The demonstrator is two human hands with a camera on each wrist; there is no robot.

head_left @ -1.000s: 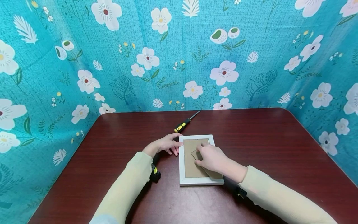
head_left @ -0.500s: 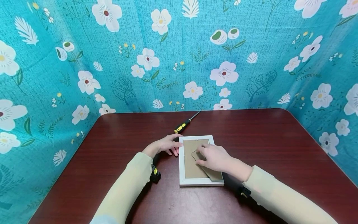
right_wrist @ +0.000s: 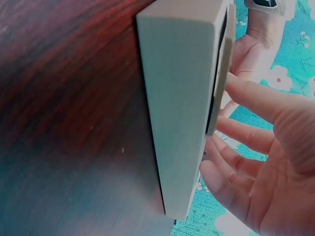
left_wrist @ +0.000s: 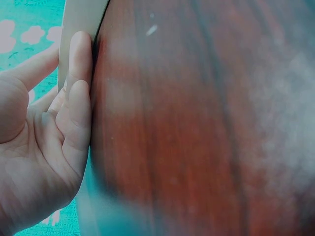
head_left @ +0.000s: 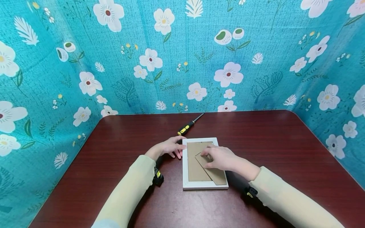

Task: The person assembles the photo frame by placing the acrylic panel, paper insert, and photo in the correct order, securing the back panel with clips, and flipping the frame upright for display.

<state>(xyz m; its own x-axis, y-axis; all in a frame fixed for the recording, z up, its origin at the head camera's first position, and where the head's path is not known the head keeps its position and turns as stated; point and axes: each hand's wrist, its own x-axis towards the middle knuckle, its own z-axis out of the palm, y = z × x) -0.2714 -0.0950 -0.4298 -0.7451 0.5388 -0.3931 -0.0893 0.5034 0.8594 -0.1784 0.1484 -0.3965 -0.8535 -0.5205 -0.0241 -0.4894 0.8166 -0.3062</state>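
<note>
A white frame (head_left: 185, 167) is lying on a dark red desk (head_left: 137, 133), with a brown panel (head_left: 195, 172) showing inside it. A loose brown board (head_left: 217, 177) is lying askew across the panel and the frame's near right corner. The left hand (head_left: 170, 146) is gripping the frame's left edge between thumb and fingers; the right hand (head_left: 220, 157) is touching the board, its thumb and fingers apart. Beyond the frame, 1 black-and-yellow screwdriver (head_left: 185, 128) is lying diagonally.
</note>
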